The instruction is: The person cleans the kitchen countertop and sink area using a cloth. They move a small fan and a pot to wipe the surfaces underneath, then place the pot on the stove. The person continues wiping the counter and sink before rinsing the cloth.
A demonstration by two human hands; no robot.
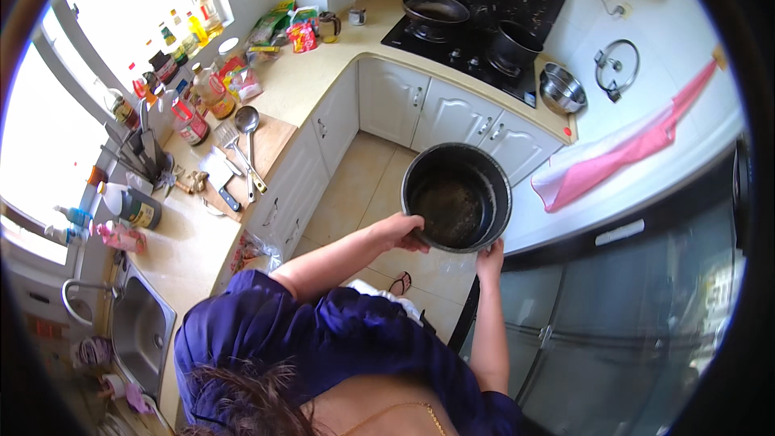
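Note:
A deep black cooking pot (455,203) is held out in front of me over the tiled floor, its mouth tipped toward my view. Its inner bottom looks dark with brownish marks, and no food shows in it. My left hand (407,233) grips the near left side of the pot, thumb at the rim and fingers underneath. On the near right side, my right hand (490,259) has hold of the pot from below the rim; part of that grip is hidden by the pot wall.
Beyond the pot, a black gas hob (466,51) carries a frying pan (436,9) and a saucepan (516,45). Steel bowls (563,88) stand at its right. Left, a cutting board (275,145) bears a cleaver (221,175), spatula and ladle. A sink (139,321) lies nearer; a glass-fronted cabinet (605,315) stands right.

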